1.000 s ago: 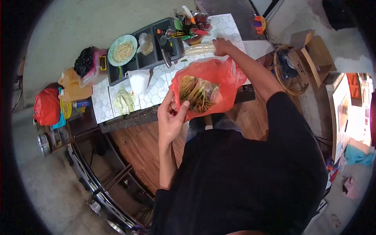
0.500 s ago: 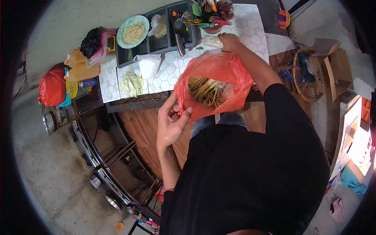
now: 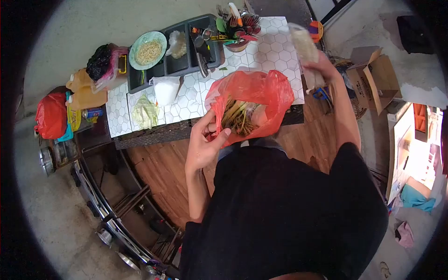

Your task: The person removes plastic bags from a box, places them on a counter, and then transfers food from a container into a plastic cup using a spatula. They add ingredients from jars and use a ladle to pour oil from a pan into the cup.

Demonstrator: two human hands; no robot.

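Observation:
My left hand point(image 3: 205, 143) pinches the near left rim of a red plastic bag point(image 3: 275, 93) at the table's front edge. Inside the gaping bag lie stringy green-and-yellow stalks with roots point(image 3: 240, 114), and something pale beside them. Out past the table's right end, my right hand point(image 3: 319, 67) is closed around a clear plastic bag point(image 3: 303, 44) with pale contents, blurred by motion; what fills it I cannot make out.
On the white hexagon-patterned table point(image 3: 275, 46) are a grey divided tray point(image 3: 170, 67), a plate of bean sprouts point(image 3: 148, 50), a white container point(image 3: 165, 90), leafy cabbage point(image 3: 145, 112) and a utensil pot point(image 3: 237, 45). A cardboard box point(image 3: 375, 84) stands right.
My right hand has lifted the clear bag off the table and swung it right, beyond the table's end. My left hand still grips the red bag, which sags a little more.

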